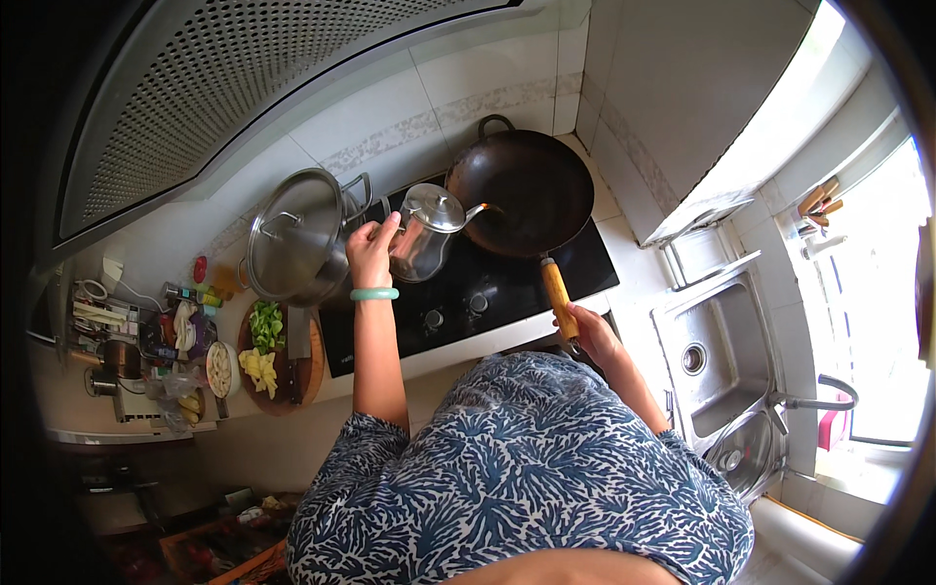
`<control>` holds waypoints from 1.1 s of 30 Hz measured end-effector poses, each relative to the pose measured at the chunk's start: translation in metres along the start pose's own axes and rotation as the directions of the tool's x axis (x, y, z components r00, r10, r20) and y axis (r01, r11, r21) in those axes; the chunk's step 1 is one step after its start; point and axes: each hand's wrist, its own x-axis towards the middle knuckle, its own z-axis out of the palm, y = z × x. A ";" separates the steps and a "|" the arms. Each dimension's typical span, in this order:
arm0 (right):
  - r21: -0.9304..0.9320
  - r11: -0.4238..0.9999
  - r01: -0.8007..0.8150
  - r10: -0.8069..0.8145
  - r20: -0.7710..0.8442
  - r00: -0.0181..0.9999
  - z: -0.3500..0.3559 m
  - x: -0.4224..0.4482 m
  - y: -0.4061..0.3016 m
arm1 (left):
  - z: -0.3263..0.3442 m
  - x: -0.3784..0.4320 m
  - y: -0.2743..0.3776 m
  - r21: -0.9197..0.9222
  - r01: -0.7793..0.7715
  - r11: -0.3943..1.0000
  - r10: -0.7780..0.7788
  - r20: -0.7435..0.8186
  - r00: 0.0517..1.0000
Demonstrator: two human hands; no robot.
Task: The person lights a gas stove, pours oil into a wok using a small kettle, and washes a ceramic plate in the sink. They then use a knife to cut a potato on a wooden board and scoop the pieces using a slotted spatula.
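With my left hand [371, 250], a green bangle at its wrist, I hold a stainless steel oil pot [422, 248] by its handle. The pot has a knobbed lid and a thin spout that reaches over the left rim of a dark wok [523, 197]. Whether oil is flowing from the spout is too small to tell. My right hand [594, 333] grips the wok's wooden handle [557, 296] near its end. The wok stands on the right side of a black glass cooktop [512, 292], its inside dark with no food visible.
Left of the oil pot stands a lidded steel stockpot [296, 227]. A round cutting board [313, 365] bears chopped greens [266, 326], yellow slices [259, 370] and a cleaver [298, 333], beside a white bowl [222, 370]. A perforated range hood [241, 80] hangs upper left. A steel sink [720, 351] lies right.
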 end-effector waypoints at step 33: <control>-0.069 0.997 0.027 -0.027 0.013 1.000 0.013 0.002 0.004 | -0.001 0.002 0.007 0.048 -0.032 0.998 0.030 0.037 0.999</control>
